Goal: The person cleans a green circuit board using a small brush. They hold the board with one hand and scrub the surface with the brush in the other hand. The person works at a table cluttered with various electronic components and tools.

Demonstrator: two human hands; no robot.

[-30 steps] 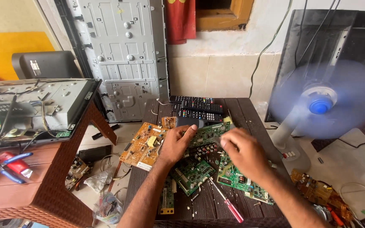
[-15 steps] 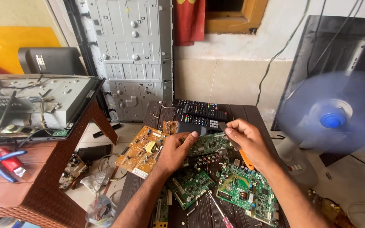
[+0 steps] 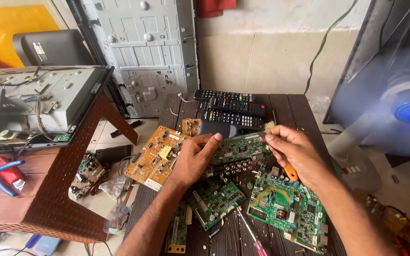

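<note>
Under both hands [image 3: 193,159], a green circuit board [image 3: 236,148]

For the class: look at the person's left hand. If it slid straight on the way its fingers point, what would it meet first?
The left hand points up and right across the green circuit board; going on, it would probably first meet the right hand holding an orange-handled brush. Depth is uncertain.

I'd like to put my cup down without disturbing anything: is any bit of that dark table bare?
Only the far right corner of the table, beyond the remote controls, and a thin slatted strip by the red-handled screwdriver. The middle is crowded with green circuit boards under both hands.
</note>
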